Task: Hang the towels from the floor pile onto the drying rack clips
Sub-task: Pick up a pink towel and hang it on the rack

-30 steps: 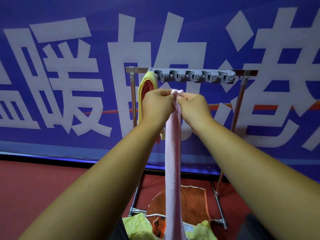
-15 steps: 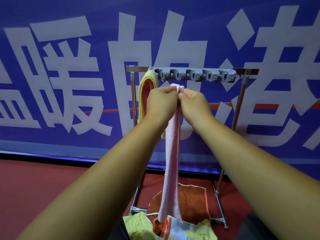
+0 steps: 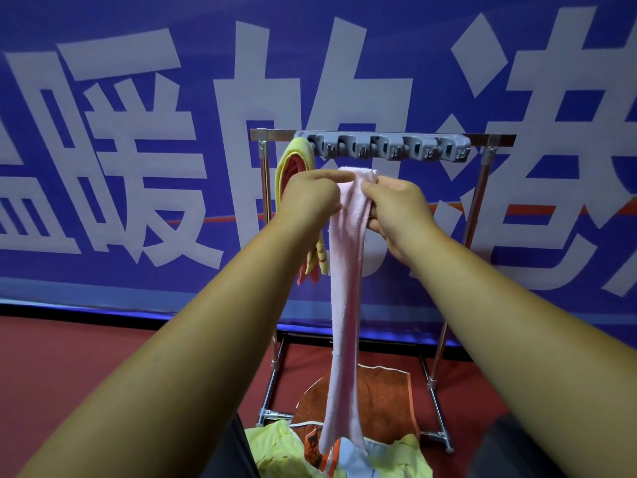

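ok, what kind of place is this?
Probably a staged indoor spot, not a home: wall-wide blue printed banner as backdrop, red floor, and a freestanding metal drying rack with a grey clip strip.

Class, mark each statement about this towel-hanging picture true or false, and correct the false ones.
1. The left hand and right hand both pinch the top of the long pink towel. True.
2. The pink towel is fastened in the grey plastic clip strip. False: its top sits below the strip, held by the hands.
3. A yellow towel hangs at the left end of the metal drying rack. True.
4. Nothing lies on the floor. False: an orange towel and yellow cloths lie at the rack's foot.
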`<state>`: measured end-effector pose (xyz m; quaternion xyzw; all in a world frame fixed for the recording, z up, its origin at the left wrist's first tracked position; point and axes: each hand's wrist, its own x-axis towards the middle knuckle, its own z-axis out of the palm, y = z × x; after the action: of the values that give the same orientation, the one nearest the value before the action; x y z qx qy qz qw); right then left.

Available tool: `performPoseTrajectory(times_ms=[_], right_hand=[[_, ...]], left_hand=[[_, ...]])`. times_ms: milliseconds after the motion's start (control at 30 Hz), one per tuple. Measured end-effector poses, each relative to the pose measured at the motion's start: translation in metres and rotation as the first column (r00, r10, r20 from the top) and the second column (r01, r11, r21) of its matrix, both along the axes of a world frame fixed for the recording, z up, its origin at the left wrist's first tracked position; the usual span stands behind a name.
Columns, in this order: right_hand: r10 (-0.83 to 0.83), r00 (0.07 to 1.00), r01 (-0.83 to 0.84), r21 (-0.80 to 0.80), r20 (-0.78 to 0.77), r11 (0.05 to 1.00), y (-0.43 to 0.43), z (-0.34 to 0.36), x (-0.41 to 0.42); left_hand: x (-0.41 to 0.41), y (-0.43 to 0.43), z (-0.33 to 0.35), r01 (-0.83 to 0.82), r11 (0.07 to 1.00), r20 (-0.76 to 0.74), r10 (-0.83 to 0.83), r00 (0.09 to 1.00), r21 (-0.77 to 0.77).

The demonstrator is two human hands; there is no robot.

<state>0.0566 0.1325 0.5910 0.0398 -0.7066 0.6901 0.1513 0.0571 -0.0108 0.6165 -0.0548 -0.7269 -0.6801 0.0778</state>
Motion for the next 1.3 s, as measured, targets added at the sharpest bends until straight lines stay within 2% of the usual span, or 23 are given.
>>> performPoseTrajectory(times_ms=[133, 267, 333, 433, 567, 667, 800, 867, 933, 1067, 1167, 1233, 1300], right_hand=[[0.054, 0.998, -0.047, -0.237, 0.024, 0.970, 0.005, 0.005, 0.000], [0.076, 0.997, -0.057, -0.391, 0.034, 0.918, 0.010, 0.010, -0.003], [0.098, 0.995, -0.075, -0.450, 0.030, 0.890, 0.012, 0.012, -0.007], [0.141, 0.989, -0.106, -0.496, 0.035, 0.862, 0.014, 0.013, -0.010], [0.102, 0.993, -0.059, -0.483, 0.064, 0.874, 0.020, 0.012, -0.012], [0.104, 0.985, -0.029, -0.457, 0.138, 0.889, 0.025, 0.004, -0.010], [0.362, 0.865, -0.235, -0.355, 0.348, 0.905, 0.028, -0.023, 0.000], [0.467, 0.795, -0.330, -0.369, 0.388, 0.869, 0.025, -0.040, 0.008], [0.518, 0.764, -0.376, -0.387, 0.384, 0.842, 0.021, -0.056, 0.015], [0.494, 0.794, -0.403, -0.301, 0.354, 0.864, 0.019, -0.083, 0.020], [0.454, 0.801, -0.402, -0.211, 0.390, 0.891, 0.023, -0.103, 0.020], [0.463, 0.793, -0.418, -0.199, 0.397, 0.886, 0.026, -0.117, 0.021], [0.470, 0.799, -0.426, -0.199, 0.375, 0.883, 0.027, -0.126, 0.023]], left_hand=[[-0.007, -0.021, -0.016, 0.016, 0.992, -0.027, -0.019, 0.999, -0.125], [-0.014, -0.032, -0.042, 0.325, 0.943, 0.135, -0.313, 0.940, -0.074], [-0.012, -0.033, -0.054, 0.392, 0.913, 0.172, -0.371, 0.913, -0.111], [-0.010, -0.027, -0.069, 0.399, 0.902, 0.195, -0.367, 0.910, -0.164], [-0.008, -0.021, -0.074, 0.389, 0.904, 0.172, -0.361, 0.917, -0.179], [-0.005, -0.017, -0.069, 0.402, 0.908, 0.131, -0.387, 0.913, -0.117], [-0.012, -0.013, -0.062, 0.367, 0.930, 0.104, -0.363, 0.926, -0.022], [-0.018, -0.013, -0.058, 0.317, 0.948, 0.109, -0.314, 0.943, -0.005], [-0.023, -0.015, -0.052, 0.265, 0.964, 0.127, -0.261, 0.957, -0.015], [-0.032, -0.020, -0.046, 0.217, 0.975, 0.153, -0.208, 0.966, -0.047], [-0.039, -0.021, -0.046, 0.191, 0.981, 0.163, -0.185, 0.969, -0.021], [-0.043, -0.022, -0.049, 0.157, 0.988, 0.162, -0.154, 0.975, -0.004], [-0.046, -0.021, -0.058, 0.109, 0.992, 0.165, -0.098, 0.981, -0.057]])
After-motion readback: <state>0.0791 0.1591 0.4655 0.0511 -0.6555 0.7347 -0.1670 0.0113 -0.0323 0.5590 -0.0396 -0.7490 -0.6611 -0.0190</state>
